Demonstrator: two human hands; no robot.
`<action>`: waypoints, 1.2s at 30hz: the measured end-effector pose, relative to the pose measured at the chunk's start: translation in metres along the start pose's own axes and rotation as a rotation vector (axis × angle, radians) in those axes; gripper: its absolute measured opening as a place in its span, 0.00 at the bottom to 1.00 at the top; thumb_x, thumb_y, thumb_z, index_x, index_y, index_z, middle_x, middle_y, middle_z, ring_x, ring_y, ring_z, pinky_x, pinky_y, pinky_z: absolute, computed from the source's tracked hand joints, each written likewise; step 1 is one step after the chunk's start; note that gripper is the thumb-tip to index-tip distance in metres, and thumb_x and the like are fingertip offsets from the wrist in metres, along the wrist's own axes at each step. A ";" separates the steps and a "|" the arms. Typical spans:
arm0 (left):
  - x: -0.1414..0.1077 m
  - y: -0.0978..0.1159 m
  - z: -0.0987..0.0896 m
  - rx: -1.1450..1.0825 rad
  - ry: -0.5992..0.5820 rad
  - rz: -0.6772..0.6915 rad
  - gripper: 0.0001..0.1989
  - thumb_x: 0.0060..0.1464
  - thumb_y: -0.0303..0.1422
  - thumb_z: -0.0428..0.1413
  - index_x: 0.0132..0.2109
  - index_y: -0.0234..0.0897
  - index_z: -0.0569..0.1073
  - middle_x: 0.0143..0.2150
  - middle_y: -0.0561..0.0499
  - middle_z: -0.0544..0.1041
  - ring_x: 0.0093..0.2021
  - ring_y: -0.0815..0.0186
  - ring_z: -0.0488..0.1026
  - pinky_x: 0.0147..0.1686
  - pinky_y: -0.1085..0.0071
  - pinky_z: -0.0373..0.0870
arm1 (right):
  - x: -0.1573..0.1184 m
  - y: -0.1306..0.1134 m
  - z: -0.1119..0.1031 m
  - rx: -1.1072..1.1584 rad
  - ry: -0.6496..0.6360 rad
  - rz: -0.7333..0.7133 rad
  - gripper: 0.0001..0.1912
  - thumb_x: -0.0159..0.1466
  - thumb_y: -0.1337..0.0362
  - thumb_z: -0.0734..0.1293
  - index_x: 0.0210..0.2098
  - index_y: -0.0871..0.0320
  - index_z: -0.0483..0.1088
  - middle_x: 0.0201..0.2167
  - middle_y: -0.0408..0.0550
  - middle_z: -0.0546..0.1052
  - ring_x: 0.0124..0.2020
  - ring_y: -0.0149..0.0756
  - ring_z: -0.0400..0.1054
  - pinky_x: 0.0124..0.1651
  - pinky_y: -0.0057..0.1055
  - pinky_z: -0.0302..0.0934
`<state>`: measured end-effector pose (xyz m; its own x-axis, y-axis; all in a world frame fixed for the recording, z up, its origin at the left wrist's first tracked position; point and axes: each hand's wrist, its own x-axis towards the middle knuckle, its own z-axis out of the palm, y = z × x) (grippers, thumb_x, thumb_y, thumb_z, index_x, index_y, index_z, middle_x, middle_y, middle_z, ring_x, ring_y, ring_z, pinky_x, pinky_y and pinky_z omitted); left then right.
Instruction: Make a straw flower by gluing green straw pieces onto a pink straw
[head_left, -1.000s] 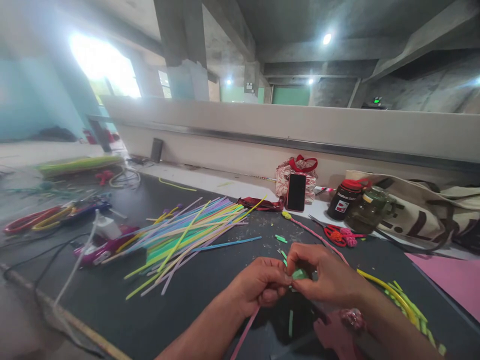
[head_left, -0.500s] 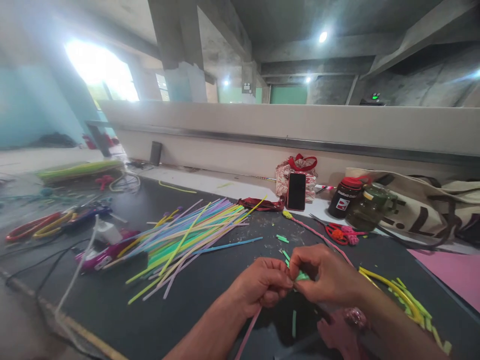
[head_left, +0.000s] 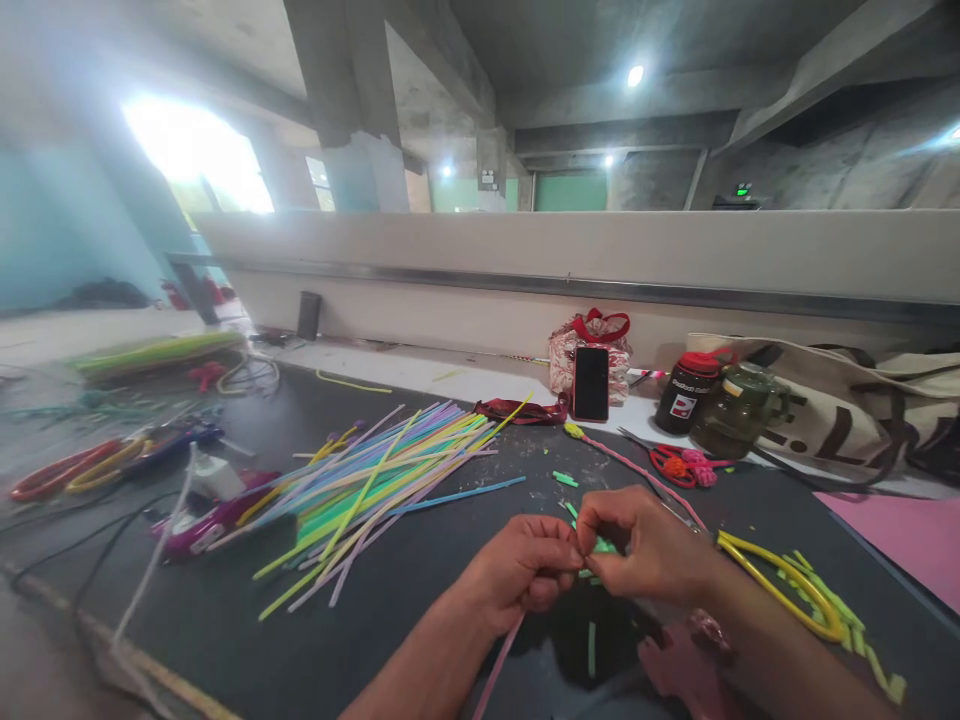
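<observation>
My left hand (head_left: 534, 563) is closed, with thumb and fingers pinched round a pink pipe cleaner (head_left: 499, 667) whose stem runs down below the fist. Touching its fingertips, my right hand (head_left: 641, 543) is also pinched; whatever lies between its fingers is hidden. Behind the right fingers shows a small heap of short green pipe cleaner pieces (head_left: 604, 546). One loose green piece (head_left: 592, 649) lies below the hands, and another cut piece (head_left: 565, 480) lies beyond them. A pink stem with a yellow tip (head_left: 637, 465) stretches behind my right hand.
Left of my hands spreads a pile of long coloured pipe cleaners (head_left: 390, 480). A purple glue gun (head_left: 202, 525) with cords lies further left. To the right are a yellow loop handle (head_left: 810, 600) and short yellow-green pieces (head_left: 855, 635). A phone (head_left: 591, 385) and bottles (head_left: 686, 393) stand behind.
My hands stay pinched together in nearly the same place. The view has shifted slightly; the yellow loop handle shows a little more fully beside my right forearm.
</observation>
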<state>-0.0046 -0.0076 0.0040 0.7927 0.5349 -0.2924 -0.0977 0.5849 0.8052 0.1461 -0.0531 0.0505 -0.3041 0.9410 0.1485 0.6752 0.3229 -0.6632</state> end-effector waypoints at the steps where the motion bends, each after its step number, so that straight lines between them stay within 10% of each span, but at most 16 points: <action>1: 0.000 0.000 0.000 -0.004 0.002 0.013 0.04 0.35 0.25 0.54 0.22 0.32 0.64 0.13 0.58 0.64 0.08 0.82 0.48 0.10 0.81 0.35 | 0.000 -0.001 -0.001 -0.006 0.009 -0.002 0.07 0.45 0.75 0.60 0.21 0.59 0.66 0.15 0.36 0.62 0.18 0.24 0.51 0.19 0.21 0.45; 9: -0.004 0.007 0.000 -0.081 0.077 0.148 0.09 0.41 0.33 0.57 0.24 0.33 0.64 0.17 0.57 0.66 0.10 0.82 0.53 0.10 0.82 0.41 | -0.003 0.004 -0.019 0.293 -0.030 0.001 0.35 0.46 0.71 0.68 0.51 0.51 0.54 0.42 0.45 0.66 0.29 0.30 0.65 0.28 0.25 0.60; 15: -0.003 0.008 -0.002 -0.212 0.105 0.197 0.07 0.41 0.31 0.56 0.25 0.31 0.65 0.17 0.56 0.66 0.11 0.81 0.54 0.09 0.83 0.41 | 0.005 0.018 -0.015 0.504 0.200 0.151 0.05 0.56 0.64 0.61 0.32 0.57 0.62 0.21 0.38 0.65 0.20 0.26 0.61 0.20 0.22 0.54; 22: -0.005 0.014 0.002 -0.313 0.312 0.212 0.08 0.38 0.26 0.57 0.29 0.32 0.66 0.21 0.53 0.71 0.15 0.78 0.63 0.13 0.84 0.55 | 0.008 0.016 -0.007 0.464 0.145 0.244 0.07 0.57 0.62 0.59 0.24 0.56 0.58 0.12 0.33 0.58 0.13 0.24 0.54 0.15 0.21 0.46; 36: -0.007 0.011 0.006 -0.212 0.349 0.289 0.08 0.38 0.27 0.58 0.30 0.33 0.67 0.21 0.53 0.71 0.16 0.78 0.63 0.13 0.83 0.57 | 0.009 0.016 0.000 0.449 0.110 0.188 0.14 0.59 0.58 0.56 0.20 0.58 0.58 0.14 0.36 0.61 0.15 0.24 0.55 0.17 0.22 0.47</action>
<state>-0.0076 -0.0086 0.0186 0.4697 0.8444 -0.2576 -0.4325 0.4745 0.7667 0.1542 -0.0393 0.0411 -0.1157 0.9917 0.0566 0.3478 0.0938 -0.9329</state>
